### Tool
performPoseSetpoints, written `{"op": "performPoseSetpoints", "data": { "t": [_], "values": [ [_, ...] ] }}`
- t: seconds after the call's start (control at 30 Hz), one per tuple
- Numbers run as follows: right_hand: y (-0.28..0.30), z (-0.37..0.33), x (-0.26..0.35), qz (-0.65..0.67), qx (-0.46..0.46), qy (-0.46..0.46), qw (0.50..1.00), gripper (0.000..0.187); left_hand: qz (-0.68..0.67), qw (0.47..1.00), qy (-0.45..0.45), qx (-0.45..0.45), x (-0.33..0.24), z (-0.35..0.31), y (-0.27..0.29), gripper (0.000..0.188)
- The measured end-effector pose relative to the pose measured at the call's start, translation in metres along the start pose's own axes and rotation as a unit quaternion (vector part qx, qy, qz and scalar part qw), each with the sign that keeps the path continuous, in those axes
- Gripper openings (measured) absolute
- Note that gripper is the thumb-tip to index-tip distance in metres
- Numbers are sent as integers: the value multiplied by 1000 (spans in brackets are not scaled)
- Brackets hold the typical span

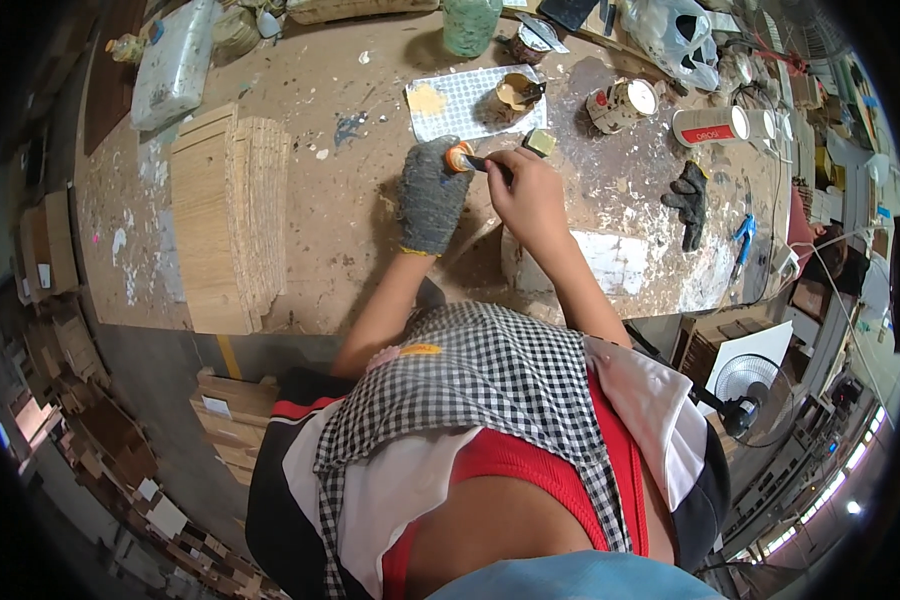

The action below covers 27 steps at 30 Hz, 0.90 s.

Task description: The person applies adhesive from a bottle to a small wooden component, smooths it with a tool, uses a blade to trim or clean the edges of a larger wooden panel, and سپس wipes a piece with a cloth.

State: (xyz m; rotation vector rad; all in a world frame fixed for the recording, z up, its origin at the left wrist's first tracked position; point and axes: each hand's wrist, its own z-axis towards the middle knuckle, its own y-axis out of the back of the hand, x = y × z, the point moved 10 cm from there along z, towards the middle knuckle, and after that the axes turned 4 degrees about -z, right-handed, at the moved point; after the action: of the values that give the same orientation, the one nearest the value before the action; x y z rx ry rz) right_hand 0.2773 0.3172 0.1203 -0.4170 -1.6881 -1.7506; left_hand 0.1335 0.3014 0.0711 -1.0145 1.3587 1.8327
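Observation:
My left hand (430, 200), in a grey knitted glove, is closed around a small orange-rimmed container (458, 155) above the workbench. My bare right hand (532, 200) grips a tool with a dark handle (496, 169). The tool's tip meets the container's mouth, so its kind cannot be made out. Just beyond my right fingers lies a small block (540, 142) with a pale yellow-green top. A cup of tan paste (516, 92) with a dark tool in it stands on a patterned sheet (440, 124), which also has a smear of pale paste.
Wooden boards (208, 225) are stacked on the bench's left side. To the right are paper cups (710, 127), a spare dark glove (688, 205) and a blue-handled tool (744, 240). A green jar (472, 25) and plastic bag (675, 40) stand at the back. A fan (745, 410) is behind me, right.

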Motion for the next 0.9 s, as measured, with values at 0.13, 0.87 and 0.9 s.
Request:
{"op": "performPoseSetpoints", "data": {
  "t": [0.13, 0.87, 0.9],
  "values": [
    [9, -2, 1, -9, -51, 10, 999, 8, -25, 999, 33, 30, 5, 5, -5, 38],
    [8, -12, 18, -125, -78, 126, 981, 23, -127, 986, 97, 51, 44, 1, -22, 48],
    [6, -10, 20, -117, -65, 134, 982, 22, -126, 986, 96, 51, 43, 0, -23, 48]
  ]
}}
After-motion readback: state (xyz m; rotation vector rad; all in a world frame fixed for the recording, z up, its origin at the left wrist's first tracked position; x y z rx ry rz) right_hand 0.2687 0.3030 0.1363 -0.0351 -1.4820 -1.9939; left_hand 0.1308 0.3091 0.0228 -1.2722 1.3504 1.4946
